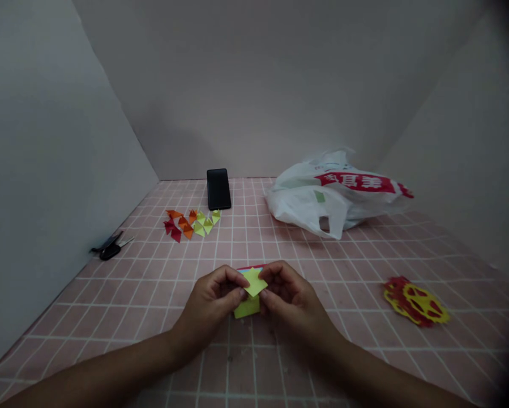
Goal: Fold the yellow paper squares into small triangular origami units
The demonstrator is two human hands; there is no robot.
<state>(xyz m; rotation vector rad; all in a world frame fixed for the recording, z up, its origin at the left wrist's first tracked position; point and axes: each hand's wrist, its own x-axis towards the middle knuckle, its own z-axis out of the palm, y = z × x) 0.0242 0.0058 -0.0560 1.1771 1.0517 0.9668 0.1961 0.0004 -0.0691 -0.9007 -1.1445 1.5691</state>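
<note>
Both hands pinch one yellow paper (255, 281) at the table's (364, 340) near middle — left hand (214, 297) and right hand (286, 292) nipping opposite edges, seemingly to keep it taut for creasing — right above a paper stack (247, 306), folded triangles (192, 223) parked farther back.

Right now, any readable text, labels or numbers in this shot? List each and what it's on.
Plastic bag: white characters on a red band, shown reversed and too blurred to read.
Small green patch on the bag: no legible text.
Phone: screen dark, no text.
Paper in the hands, folded pieces, paper cutouts: no text.
</note>
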